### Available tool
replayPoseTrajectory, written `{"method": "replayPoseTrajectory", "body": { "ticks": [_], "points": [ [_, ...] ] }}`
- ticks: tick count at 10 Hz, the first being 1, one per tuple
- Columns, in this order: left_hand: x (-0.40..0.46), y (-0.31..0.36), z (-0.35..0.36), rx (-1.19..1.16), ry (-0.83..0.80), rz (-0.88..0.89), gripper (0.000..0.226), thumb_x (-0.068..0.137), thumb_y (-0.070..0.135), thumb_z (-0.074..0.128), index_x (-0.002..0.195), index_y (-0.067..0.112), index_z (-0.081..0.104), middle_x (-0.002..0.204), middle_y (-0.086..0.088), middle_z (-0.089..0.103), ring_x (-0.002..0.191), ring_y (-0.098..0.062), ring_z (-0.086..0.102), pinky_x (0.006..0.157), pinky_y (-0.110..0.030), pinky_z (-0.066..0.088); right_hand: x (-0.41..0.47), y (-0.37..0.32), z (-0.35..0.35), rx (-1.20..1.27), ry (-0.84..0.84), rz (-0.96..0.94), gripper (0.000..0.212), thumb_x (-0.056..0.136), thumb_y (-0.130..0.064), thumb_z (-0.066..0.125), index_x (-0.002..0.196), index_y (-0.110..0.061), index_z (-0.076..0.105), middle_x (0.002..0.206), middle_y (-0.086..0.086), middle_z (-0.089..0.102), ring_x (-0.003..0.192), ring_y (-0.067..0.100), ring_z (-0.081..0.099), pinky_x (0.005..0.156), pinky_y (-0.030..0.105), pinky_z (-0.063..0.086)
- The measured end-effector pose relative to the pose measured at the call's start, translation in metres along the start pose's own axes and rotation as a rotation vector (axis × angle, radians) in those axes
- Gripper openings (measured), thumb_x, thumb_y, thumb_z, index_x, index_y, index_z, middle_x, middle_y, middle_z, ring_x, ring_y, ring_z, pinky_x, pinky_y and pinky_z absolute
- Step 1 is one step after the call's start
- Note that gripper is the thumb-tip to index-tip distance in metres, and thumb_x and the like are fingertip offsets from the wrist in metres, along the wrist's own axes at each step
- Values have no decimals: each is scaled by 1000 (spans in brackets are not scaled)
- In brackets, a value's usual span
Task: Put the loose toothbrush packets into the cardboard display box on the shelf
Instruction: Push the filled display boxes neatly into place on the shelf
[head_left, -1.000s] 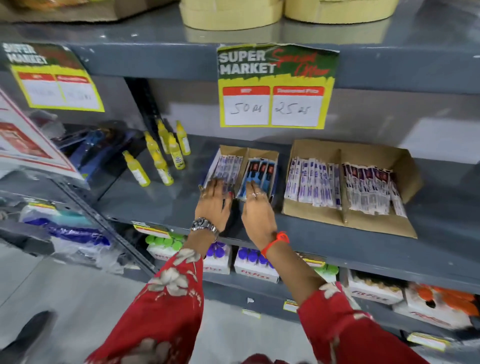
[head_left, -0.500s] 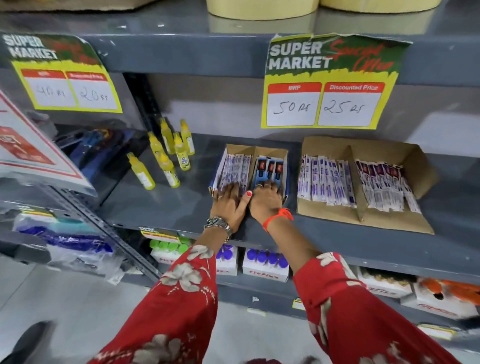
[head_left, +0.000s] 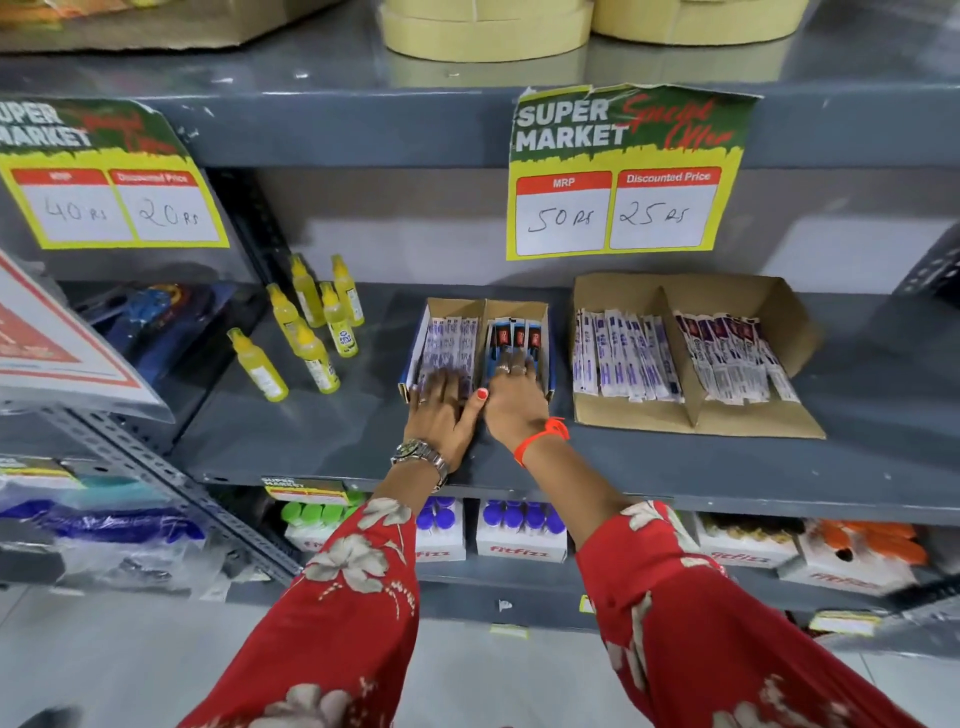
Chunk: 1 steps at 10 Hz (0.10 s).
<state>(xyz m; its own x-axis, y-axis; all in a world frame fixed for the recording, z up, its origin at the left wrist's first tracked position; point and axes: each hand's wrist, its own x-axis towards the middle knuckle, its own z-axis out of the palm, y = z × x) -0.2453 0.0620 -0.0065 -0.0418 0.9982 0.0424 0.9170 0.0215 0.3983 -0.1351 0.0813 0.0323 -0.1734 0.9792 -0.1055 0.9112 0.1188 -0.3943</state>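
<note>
Small two-compartment cardboard display box (head_left: 514, 310) on the shelf, white-purple toothbrush packets (head_left: 448, 339) left, dark-blue packets (head_left: 515, 336) right

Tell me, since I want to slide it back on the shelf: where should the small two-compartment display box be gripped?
Probably grip the small display box by its two outer side walls near the front, coming from the shelf's open front edge. Its top is open and full of toothbrush packets, so pressing from above would hit them. The left hand and right hand already rest at that front end.
</note>
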Motion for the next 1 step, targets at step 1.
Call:
{"method": "replayPoseTrajectory", "body": {
  "ticks": [1],
  "points": [
    [-5,7,-9,-111,183,26,87,76,65,4,141,10,20,151,-12,17,139,-22,10,114,-37,-1,-11,2,-17,118,198,-56,62,90,5,36,145,1,7,156,22,9,145,34,7,117,42,25]
  ]
}}
